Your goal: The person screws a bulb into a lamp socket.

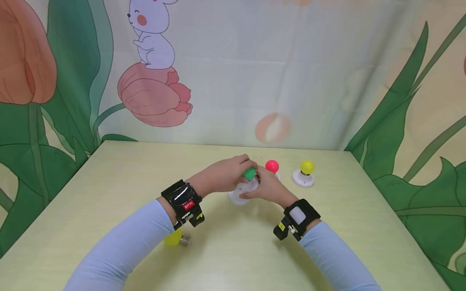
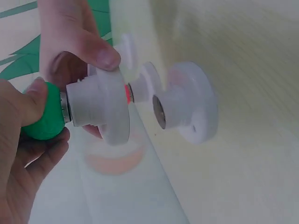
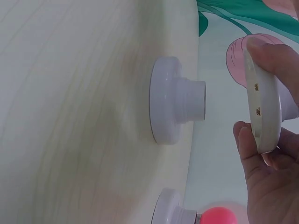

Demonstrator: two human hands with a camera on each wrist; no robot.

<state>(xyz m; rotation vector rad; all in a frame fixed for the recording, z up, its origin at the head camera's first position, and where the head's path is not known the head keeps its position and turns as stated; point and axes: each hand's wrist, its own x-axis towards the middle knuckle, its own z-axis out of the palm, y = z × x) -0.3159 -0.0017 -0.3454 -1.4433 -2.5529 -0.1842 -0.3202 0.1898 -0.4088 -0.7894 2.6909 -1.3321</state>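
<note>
My left hand (image 1: pixel 226 174) grips a green light bulb (image 2: pixel 45 112) by its round end. The bulb's metal base sits at the mouth of a white lamp holder (image 2: pixel 114 105), part of its thread still showing. Fingers and thumb of my right hand (image 1: pixel 272 186) clasp that holder around its flat round base, above the table. Its underside, with two small brass-coloured contacts, faces the right wrist camera. Just below, a second white lamp holder (image 3: pixel 166 100) stands on the table with its socket vacant.
Behind my right hand a pink bulb (image 1: pixel 272 165) is in a white holder. Farther right, a yellow bulb (image 1: pixel 307 167) stands in another holder (image 1: pixel 303 179). A loose yellow bulb (image 1: pixel 174 237) lies on the table (image 1: pixel 225 258) beside my left forearm. A printed curtain (image 1: pixel 233 81) hangs behind.
</note>
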